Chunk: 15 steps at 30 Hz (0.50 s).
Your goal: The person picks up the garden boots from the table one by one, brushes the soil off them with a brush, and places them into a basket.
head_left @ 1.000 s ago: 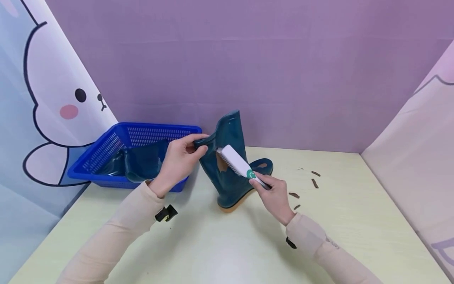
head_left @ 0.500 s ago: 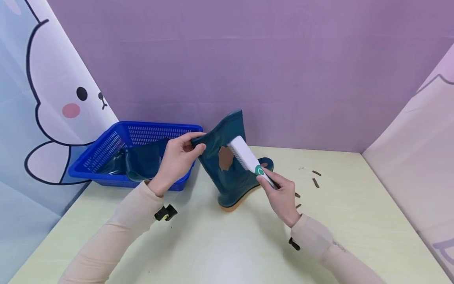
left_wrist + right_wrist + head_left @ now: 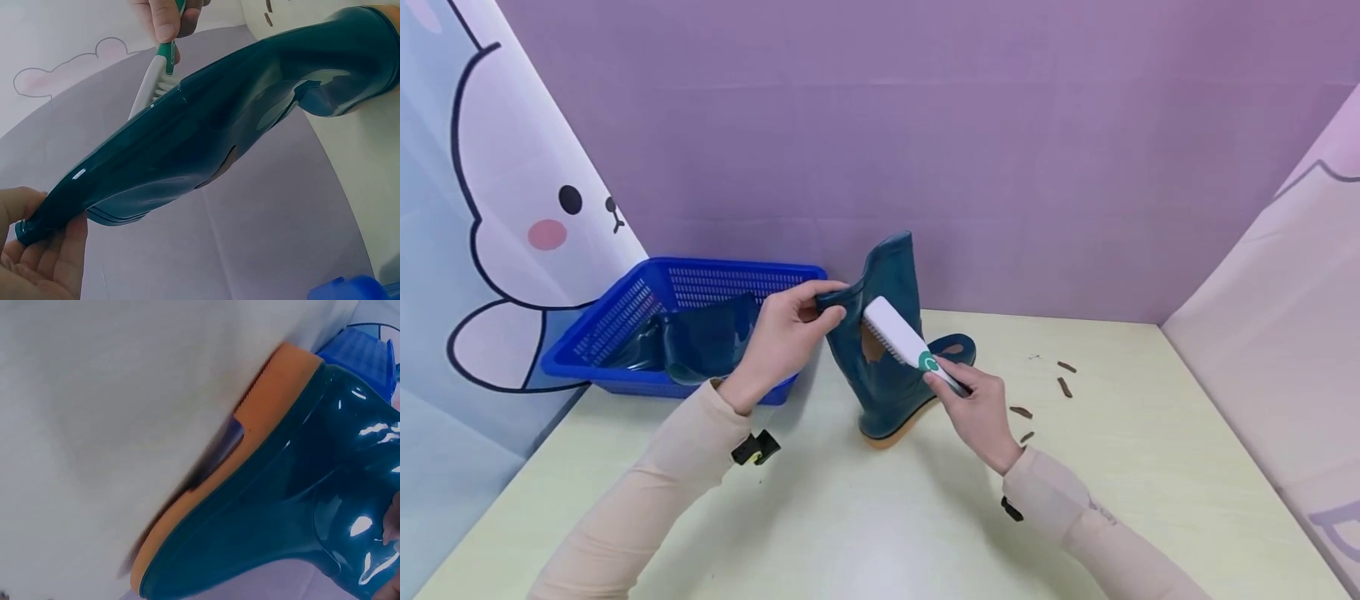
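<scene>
A dark teal rubber boot (image 3: 887, 387) with a tan sole stands on the table, toe pointing right and away. My left hand (image 3: 784, 333) pinches the rim of its shaft, thumb on one side and fingers on the other, as the left wrist view also shows. In my right hand (image 3: 973, 408) is the handle of a white and green scrub brush (image 3: 895, 332). Its bristles lie against the shaft, over a brown patch (image 3: 872, 346) that they partly cover. Another brown mark (image 3: 955, 349) shows on the toe. The right wrist view catches the boot's orange-tan sole (image 3: 275, 400) from the side.
A blue plastic basket (image 3: 737, 271) stands at the back left with a second teal boot (image 3: 700, 337) lying in it. Several brown strips (image 3: 1021, 412) lie on the table right of the standing boot. A purple cloth wall (image 3: 1000, 167) rises behind.
The brush moved up and right off the brown patch, then back down and left onto it. The boot's rim shifted slightly left and back with my left hand.
</scene>
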### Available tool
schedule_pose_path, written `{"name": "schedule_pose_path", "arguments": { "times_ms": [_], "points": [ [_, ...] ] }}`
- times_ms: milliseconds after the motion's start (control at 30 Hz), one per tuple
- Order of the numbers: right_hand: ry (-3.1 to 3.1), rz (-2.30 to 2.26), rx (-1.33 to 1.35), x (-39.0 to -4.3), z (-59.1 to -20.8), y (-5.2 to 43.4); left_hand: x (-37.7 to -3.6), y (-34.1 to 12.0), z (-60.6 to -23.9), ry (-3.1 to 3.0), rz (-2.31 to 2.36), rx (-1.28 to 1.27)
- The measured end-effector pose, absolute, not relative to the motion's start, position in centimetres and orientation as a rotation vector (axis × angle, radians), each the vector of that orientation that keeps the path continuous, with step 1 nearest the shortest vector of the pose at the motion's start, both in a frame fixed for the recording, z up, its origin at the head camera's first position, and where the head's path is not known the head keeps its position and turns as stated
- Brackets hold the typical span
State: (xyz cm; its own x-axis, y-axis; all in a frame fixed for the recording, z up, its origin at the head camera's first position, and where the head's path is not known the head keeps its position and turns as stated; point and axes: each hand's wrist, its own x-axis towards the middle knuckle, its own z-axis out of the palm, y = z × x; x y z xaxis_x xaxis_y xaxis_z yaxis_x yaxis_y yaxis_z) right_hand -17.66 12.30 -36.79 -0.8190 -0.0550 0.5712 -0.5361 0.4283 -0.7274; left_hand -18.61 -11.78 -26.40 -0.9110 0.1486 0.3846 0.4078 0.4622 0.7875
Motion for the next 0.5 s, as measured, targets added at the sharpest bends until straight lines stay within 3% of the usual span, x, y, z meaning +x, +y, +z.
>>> {"name": "schedule_pose_path", "arguments": {
  "times_ms": [500],
  "points": [
    [-2.252, 1.501, 0.306, -17.5, -36.8, 14.2, -19.0, -12.8, -26.8, -2.448, -1.488, -0.399]
  ]
}}
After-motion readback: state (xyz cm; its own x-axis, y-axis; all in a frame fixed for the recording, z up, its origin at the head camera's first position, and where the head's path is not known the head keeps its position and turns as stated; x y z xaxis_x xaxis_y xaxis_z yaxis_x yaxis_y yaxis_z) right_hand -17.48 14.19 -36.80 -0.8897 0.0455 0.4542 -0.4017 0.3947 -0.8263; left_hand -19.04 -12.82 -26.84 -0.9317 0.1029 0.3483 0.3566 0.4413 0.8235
